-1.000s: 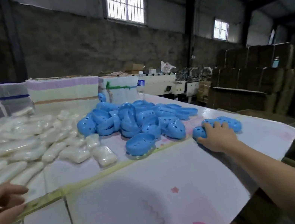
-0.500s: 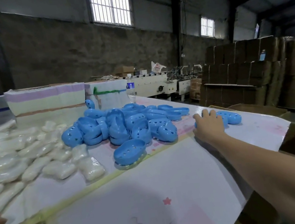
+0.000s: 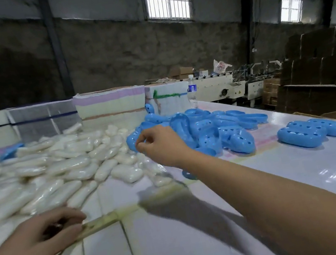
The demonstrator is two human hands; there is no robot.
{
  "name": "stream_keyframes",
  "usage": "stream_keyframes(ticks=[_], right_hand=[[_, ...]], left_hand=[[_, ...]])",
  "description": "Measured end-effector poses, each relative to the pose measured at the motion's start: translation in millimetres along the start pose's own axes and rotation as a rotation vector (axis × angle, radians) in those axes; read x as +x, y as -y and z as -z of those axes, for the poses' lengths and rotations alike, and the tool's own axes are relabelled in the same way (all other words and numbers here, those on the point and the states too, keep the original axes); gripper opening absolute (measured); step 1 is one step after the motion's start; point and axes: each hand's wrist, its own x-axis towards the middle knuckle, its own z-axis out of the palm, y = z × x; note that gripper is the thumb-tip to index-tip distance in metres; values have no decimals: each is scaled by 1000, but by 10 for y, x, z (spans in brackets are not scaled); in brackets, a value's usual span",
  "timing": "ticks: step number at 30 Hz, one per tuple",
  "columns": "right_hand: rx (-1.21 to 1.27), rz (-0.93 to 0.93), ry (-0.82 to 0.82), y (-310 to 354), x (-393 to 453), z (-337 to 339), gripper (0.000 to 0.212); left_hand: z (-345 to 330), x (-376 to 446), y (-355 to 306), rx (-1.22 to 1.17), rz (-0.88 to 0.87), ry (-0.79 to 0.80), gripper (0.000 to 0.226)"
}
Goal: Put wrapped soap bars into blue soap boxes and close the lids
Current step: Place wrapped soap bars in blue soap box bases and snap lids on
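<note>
The right hand (image 3: 161, 145) reaches out across the white surface (image 3: 305, 175) toward twelve o'clock, its fingers curled, fingertips pinching at the near-left edge of the heap of blue soap boxes (image 3: 198, 128). Whether it actually has hold of one box or only touches it I cannot tell; the motion blurs it. The heap is a jumble of open perforated shells lying on each other at about one o'clock from the hand.

Off at three o'clock from the heap, well apart from it, closed blue boxes (image 3: 311, 132) lie side by side, touching, lids down.

At nine to ten o'clock from the reaching hand spreads the pile of wrapped soap bars (image 3: 57, 167), pale ovals in clear film, many deep, running to the left edge of view. One wrapped bar (image 3: 126, 172) lies loose at the pile's near edge, just beside the right wrist.

The left hand (image 3: 46, 234) rests at seven o'clock, near the front, on a yellowish strip (image 3: 103, 222) that crosses the surface; its fingers are loosely curled and it seems to hold nothing.

Behind the piles at twelve o'clock stand stacks of flat sheets (image 3: 109, 106), with a water bottle (image 3: 192, 93) just right of them. Brown cartons (image 3: 319, 60) are stacked at two o'clock.
</note>
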Motion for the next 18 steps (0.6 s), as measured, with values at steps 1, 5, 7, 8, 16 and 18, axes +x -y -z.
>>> stream_keyframes(ticks=[1, 5, 7, 8, 16, 18], right_hand=[[53, 22, 46, 189, 36, -155, 16], [257, 33, 125, 743, 129, -743, 15], [356, -7, 71, 802, 72, -1003, 15], [371, -21, 58, 777, 16, -1110, 15], [289, 70, 270, 574, -161, -1258, 17], [247, 100, 293, 617, -183, -1283, 16]], left_hand=[[47, -36, -155, 10, 6, -40, 36], [157, -137, -474, -57, 43, -194, 10], [160, -139, -505, -44, 110, -272, 19], [157, -134, -514, -37, 134, -300, 20], [236, -128, -486, 104, 171, -394, 19], [313, -141, -470, 122, 181, -450, 18]])
